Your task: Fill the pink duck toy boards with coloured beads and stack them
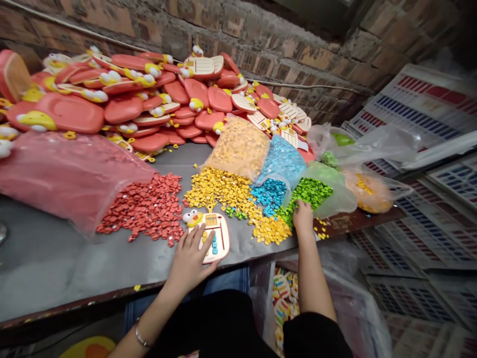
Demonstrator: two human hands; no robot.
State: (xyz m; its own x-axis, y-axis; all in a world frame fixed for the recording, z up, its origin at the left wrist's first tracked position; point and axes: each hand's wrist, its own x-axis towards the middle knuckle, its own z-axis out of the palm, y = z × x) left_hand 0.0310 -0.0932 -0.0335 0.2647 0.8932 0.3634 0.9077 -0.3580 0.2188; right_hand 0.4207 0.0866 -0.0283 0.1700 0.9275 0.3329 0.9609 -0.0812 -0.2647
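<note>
My left hand [190,263] lies over a cream and orange toy calculator [214,238] with a duck head on its top corner, fingers across its key panel. Several small blue and yellow keys show on that panel. My right hand [303,220] reaches into the edge of a heap of green plastic keys [307,194], its fingertips bunched. Whether it holds any is hidden. Between my hands lies a spill of yellow keys [219,191]. Red keys [147,209] lie to the left, and blue keys [270,196] sit behind.
A large heap of red-orange toy shells [149,99] stands against a brick wall [238,35]. Filled plastic bags [238,149] lie along the grey table [48,258]. Stacked printed sheets [421,109] rise on the right, and a bag of toys [285,303] sits below the table edge.
</note>
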